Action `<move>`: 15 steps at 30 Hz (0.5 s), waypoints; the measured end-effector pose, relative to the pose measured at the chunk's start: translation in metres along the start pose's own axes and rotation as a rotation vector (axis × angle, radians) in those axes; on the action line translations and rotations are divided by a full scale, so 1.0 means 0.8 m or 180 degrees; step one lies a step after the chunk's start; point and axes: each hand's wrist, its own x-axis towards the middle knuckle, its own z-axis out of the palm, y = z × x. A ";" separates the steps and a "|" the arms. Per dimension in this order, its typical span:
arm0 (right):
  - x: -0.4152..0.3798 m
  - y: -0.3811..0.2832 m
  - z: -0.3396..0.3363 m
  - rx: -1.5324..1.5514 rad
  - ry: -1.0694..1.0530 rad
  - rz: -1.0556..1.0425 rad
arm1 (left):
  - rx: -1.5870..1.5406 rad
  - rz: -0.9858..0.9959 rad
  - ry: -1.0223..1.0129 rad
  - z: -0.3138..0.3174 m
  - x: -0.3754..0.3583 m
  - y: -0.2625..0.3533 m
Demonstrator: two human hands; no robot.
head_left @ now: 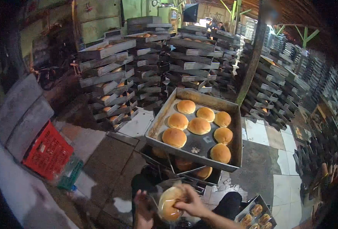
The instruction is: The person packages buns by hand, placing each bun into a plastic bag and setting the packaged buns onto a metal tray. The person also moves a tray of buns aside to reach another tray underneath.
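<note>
A round golden bun [171, 199] sits in a clear plastic bag [156, 195], low in the view and in front of my lap. My right hand [194, 203] grips the bun from the right, with thumb and fingers closed on it. At the bag's left side is my left hand [143, 212], dim and a little blurred, its fingers at the plastic edge. Just beyond both hands, a metal baking tray [236, 126] carries several baked buns [199, 126]. It rests on top of other trays that also hold buns [203, 173].
Tall stacks of metal trays [107, 70] stand ahead, with more stacked trays [266, 89] at right. A wooden post [253, 57] rises among them. At left lie a red crate [48, 150] and a green one [70, 174]. A tray of wrapped buns [256, 209] sits lower right.
</note>
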 end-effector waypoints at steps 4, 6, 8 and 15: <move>-0.037 0.116 0.098 0.0694 0.0338 0.0424 | 0.1098 0.0410 0.0848 -0.129 -0.024 -0.010; -0.072 0.163 0.114 -0.0556 0.0126 0.0734 | 0.2518 0.0001 0.0538 -0.128 -0.049 0.018; -0.077 0.206 0.121 0.0720 0.0612 0.1595 | 0.3909 -0.0493 0.0179 -0.122 -0.070 0.033; -0.035 0.091 0.080 0.0849 0.0168 0.0926 | 0.3596 0.1378 -0.0140 -0.081 -0.051 0.006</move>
